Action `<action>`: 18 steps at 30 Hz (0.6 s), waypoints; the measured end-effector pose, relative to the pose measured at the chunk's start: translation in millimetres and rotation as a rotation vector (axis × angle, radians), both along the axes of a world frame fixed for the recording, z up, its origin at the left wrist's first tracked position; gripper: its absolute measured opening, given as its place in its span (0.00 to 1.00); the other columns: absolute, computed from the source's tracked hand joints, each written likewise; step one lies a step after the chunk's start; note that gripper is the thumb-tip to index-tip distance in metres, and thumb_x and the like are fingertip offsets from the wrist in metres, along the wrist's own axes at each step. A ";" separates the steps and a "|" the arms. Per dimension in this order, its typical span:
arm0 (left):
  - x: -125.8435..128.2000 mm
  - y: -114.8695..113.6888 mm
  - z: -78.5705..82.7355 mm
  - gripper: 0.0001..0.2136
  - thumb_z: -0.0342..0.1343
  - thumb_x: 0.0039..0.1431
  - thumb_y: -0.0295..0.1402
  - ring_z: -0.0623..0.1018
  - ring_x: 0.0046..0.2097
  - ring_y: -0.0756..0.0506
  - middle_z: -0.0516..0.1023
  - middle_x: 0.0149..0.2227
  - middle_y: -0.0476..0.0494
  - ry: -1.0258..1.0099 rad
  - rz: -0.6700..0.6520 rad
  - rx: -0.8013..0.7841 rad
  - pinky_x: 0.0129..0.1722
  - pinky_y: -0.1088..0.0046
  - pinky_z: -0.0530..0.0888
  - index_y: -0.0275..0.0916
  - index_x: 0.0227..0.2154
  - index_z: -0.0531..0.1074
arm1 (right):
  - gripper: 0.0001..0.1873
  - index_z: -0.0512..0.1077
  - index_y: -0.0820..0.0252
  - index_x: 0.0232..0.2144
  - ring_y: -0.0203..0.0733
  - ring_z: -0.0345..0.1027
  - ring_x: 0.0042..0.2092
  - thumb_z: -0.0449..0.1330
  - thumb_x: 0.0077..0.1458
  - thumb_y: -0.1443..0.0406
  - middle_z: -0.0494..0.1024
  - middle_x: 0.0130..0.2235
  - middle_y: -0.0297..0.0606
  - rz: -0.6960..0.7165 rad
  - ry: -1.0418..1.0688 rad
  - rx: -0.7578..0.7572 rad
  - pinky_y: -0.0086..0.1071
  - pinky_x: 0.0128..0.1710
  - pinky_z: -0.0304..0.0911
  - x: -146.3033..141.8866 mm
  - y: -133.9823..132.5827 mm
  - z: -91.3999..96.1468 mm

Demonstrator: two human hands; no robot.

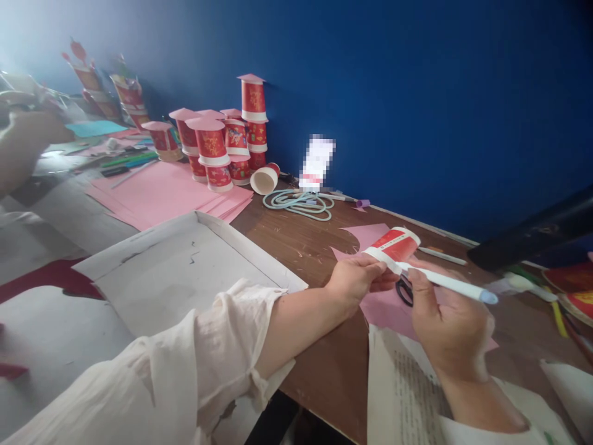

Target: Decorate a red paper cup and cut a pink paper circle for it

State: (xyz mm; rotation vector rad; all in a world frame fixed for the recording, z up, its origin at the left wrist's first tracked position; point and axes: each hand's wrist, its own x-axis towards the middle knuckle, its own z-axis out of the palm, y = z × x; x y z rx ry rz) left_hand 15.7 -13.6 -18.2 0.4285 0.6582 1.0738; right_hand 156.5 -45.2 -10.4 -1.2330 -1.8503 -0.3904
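Observation:
My left hand is closed around the rim end of a red paper cup, which lies tilted on its side above the brown table. My right hand pinches a white pen with a pale blue cap; its tip touches the cup near the rim. Pink paper lies under the cup. Black scissor handles show between my hands. My left arm wears a white sleeve.
Stacked red cups with pink lids stand against the blue wall, beside pink sheets. A coiled pale cord lies behind. A white cardboard tray sits at left, printed paper below my right hand. Another person's hand is far left.

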 end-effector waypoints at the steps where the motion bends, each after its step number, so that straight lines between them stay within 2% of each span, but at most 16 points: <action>1: 0.0 0.0 -0.3 0.07 0.58 0.60 0.22 0.79 0.30 0.49 0.78 0.26 0.40 0.001 0.001 0.000 0.49 0.61 0.76 0.28 0.26 0.77 | 0.10 0.78 0.59 0.42 0.45 0.78 0.40 0.58 0.63 0.63 0.83 0.39 0.42 -0.004 -0.005 0.003 0.34 0.41 0.69 0.2 0.1 -0.2; 8: -1.1 -2.1 3.7 0.08 0.58 0.60 0.22 0.79 0.29 0.49 0.78 0.26 0.40 0.004 -0.007 -0.013 0.49 0.62 0.76 0.28 0.26 0.77 | 0.11 0.78 0.60 0.42 0.47 0.78 0.41 0.57 0.64 0.62 0.83 0.39 0.44 -0.014 -0.047 0.017 0.37 0.42 0.68 -1.4 -1.0 -0.5; 10: -1.9 -1.7 5.9 0.07 0.57 0.59 0.21 0.79 0.30 0.49 0.78 0.27 0.40 -0.032 -0.009 -0.044 0.51 0.63 0.76 0.28 0.26 0.76 | 0.12 0.79 0.59 0.41 0.46 0.78 0.40 0.57 0.64 0.61 0.83 0.39 0.43 -0.035 0.000 -0.004 0.36 0.40 0.68 -3.7 -4.5 0.8; 14: -3.7 1.5 9.0 0.09 0.53 0.61 0.19 0.80 0.32 0.49 0.79 0.28 0.39 -0.089 0.003 -0.120 0.50 0.66 0.77 0.28 0.28 0.76 | 0.15 0.79 0.62 0.42 0.47 0.78 0.38 0.56 0.65 0.60 0.83 0.36 0.45 -0.227 0.201 0.052 0.36 0.38 0.69 -7.5 -13.1 3.2; 18: -4.5 2.6 9.9 0.09 0.52 0.62 0.19 0.81 0.33 0.49 0.80 0.28 0.39 -0.092 -0.057 -0.113 0.50 0.68 0.77 0.28 0.29 0.76 | 0.16 0.79 0.62 0.44 0.46 0.78 0.37 0.56 0.65 0.59 0.83 0.37 0.44 -0.199 0.232 0.030 0.37 0.39 0.70 -8.3 -13.4 1.2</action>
